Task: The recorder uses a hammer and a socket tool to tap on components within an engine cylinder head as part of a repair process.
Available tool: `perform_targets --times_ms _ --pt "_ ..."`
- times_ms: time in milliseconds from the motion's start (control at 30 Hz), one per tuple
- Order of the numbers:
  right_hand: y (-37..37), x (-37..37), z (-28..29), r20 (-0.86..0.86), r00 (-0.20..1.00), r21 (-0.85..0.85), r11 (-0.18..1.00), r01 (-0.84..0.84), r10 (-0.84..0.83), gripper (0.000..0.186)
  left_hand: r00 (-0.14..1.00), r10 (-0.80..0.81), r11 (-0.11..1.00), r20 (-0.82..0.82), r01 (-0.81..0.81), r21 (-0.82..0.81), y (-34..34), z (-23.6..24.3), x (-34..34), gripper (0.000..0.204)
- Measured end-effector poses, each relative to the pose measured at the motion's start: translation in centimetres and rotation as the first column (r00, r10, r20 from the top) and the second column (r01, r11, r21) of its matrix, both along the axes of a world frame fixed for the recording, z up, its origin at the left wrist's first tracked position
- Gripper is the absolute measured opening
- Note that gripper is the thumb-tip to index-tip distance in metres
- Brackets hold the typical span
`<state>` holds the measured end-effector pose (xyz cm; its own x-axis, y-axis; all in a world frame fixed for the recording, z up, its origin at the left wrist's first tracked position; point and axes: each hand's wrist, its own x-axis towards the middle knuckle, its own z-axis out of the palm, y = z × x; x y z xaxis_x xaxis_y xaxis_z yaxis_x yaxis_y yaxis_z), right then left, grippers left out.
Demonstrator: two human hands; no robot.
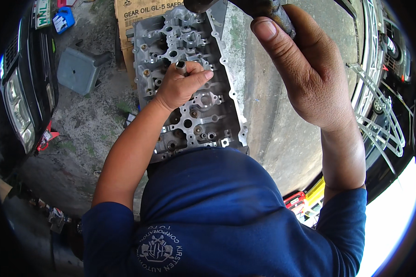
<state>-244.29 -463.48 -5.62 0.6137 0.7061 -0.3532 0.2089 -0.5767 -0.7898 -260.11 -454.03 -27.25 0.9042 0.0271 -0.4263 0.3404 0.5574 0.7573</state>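
A grey metal cylinder head (188, 122) lies in front of me, its bores and bolt bosses facing up. Over its middle, my left hand (182, 87) is closed in a fist around a short metal rod (181, 68) with a hollow, socket-like top end. The rod stands roughly upright, and its lower end is hidden under the fist. Raised high on the right and close to the camera, my right hand (314, 69) grips a dark, worn hammer (275, 16). Its rounded end reaches above the cylinder head, and the frame's top edge cuts part of it off.
A cardboard box (128, 34) sits beside the cylinder head's far left. Farther left are a grey plastic stool (81, 69), a blue jug (64, 19) and a black vehicle's front (25, 92). Metal frames (379, 122) stand at the right, with a red and yellow object (305, 199) lower down.
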Motion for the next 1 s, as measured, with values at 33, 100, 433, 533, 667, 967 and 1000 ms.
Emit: perform_targets --times_ms 33,100,433,533,667,967,1000 --pt "0.8 -0.1 0.9 -0.003 1.0 -0.002 1.0 -0.002 0.002 0.025 1.0 -0.015 1.0 0.016 0.015 0.005 0.0 -0.1 0.0 0.039" --pt "2.5 -0.2 2.6 -0.069 0.995 -0.084 0.995 0.061 -0.067 0.025 0.998 -0.025 0.999 0.049 0.023 0.049 -0.1 -0.3 0.0 0.039" --pt "-1.2 -2.3 -0.9 0.04 0.996 0.111 0.991 -0.078 0.074 0.032 0.982 -0.058 0.983 0.182 0.025 0.179 -0.8 -0.3 0.1 0.039" --pt "-2.1 -1.8 -1.6 -0.076 0.992 -0.253 0.961 -0.114 0.097 0.035 0.978 -0.041 0.976 0.204 -0.004 0.216 -0.9 0.6 1.0 0.041" --pt "-1.1 0.8 0.6 -0.102 0.992 0.069 0.994 0.08 -0.072 0.028 0.989 0.037 0.993 0.143 -0.052 0.103 1.7 1.3 1.3 0.043" --pt "-1.7 1.5 -2.7 0.024 0.992 0.016 0.993 0.12 -0.121 0.039 0.998 0.022 0.996 0.067 -0.028 0.09 1.9 -1.8 2.8 0.04" --pt "-1.7 1.6 -3.0 0.015 0.992 0.01 0.992 0.124 -0.124 0.039 0.998 0.013 0.998 0.06 -0.016 0.064 1.9 -2.1 2.6 0.039"
